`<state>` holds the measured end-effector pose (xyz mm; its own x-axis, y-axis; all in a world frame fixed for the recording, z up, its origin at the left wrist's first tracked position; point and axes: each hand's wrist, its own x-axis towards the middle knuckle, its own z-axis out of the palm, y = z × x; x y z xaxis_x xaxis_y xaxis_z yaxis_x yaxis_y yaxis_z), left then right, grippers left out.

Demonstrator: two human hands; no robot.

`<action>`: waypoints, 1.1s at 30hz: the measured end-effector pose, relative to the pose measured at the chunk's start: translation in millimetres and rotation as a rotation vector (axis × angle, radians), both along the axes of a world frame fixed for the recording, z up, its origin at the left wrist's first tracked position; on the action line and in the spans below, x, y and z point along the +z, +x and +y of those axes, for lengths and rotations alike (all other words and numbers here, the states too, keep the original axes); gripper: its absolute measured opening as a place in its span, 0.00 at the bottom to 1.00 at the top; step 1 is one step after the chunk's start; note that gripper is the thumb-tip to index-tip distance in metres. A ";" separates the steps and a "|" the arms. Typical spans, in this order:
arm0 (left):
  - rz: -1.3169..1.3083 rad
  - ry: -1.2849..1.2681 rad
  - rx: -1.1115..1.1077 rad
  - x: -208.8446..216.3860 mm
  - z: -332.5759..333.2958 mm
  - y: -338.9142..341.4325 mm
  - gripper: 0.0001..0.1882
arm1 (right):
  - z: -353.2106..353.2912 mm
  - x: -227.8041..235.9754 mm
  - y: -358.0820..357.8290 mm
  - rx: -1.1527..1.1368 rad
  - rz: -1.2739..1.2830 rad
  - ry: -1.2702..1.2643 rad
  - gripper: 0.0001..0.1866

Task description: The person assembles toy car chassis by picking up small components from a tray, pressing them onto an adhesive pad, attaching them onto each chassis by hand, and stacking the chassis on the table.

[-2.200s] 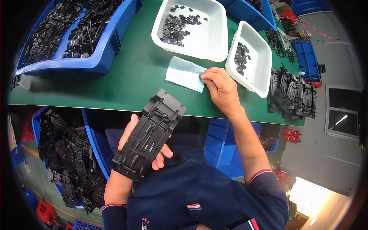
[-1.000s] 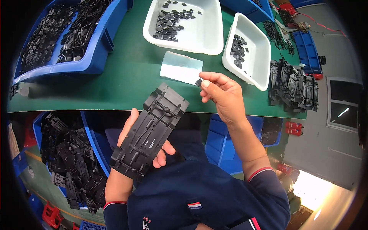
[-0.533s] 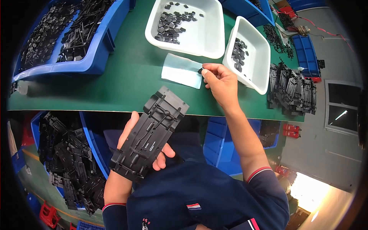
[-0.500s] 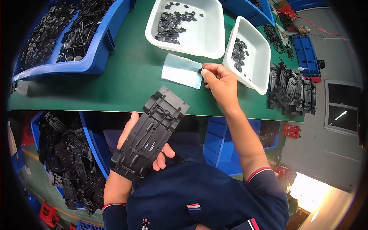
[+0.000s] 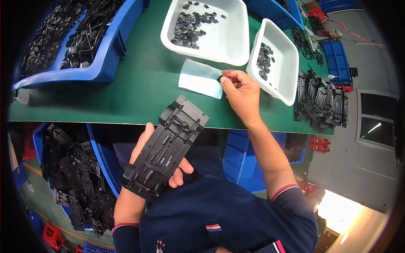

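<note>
In my left hand [image 5: 180,173] lies a black plastic toy-car chassis [image 5: 165,147], its moulded axle and shaft details facing up and its long side slanting up to the right. My thumb runs along one edge and the fingertips curl around the other; the palm is hidden beneath. With thumb and forefinger, my right hand [image 5: 244,95] pinches a small black part [image 5: 220,79]. That part is at the right edge of a pale bluish, shiny sheet [image 5: 196,80] lying on the green table [image 5: 139,90]. Its exact shape is too small to make out.
Two white tubs, a wide one [image 5: 230,40] and a narrower one [image 5: 287,63], hold small black pieces. A blue bin [image 5: 114,55] of black parts stands at left. Chassis are stacked [image 5: 322,99] at right; more fill a blue bin [image 5: 101,156] below the table edge.
My right hand has turned slightly and drawn a little to the left, still pinching the small part at the sheet's edge. The chassis in my left hand has barely moved.
</note>
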<state>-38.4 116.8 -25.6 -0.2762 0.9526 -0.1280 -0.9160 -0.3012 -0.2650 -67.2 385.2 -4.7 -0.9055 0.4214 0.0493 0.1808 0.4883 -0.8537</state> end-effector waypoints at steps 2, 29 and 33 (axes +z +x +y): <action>0.004 -0.008 -0.012 0.5 0.0 -0.4 0.47 | 0.1 -1.9 0.2 0.007 0.027 0.047 0.08; 0.035 -0.020 -0.017 3.1 1.2 2.0 0.49 | -6.7 0.2 56.3 0.367 0.700 0.481 0.07; 0.068 -0.029 -0.013 4.7 1.4 2.2 0.49 | -9.1 1.4 60.5 0.432 0.716 0.431 0.09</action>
<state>-36.2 118.3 -20.9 -0.2728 0.9523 -0.1366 -0.9354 -0.2958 -0.1938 -6.6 376.0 -3.3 -0.6734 -0.1283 0.7281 -0.5879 0.6901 -0.4221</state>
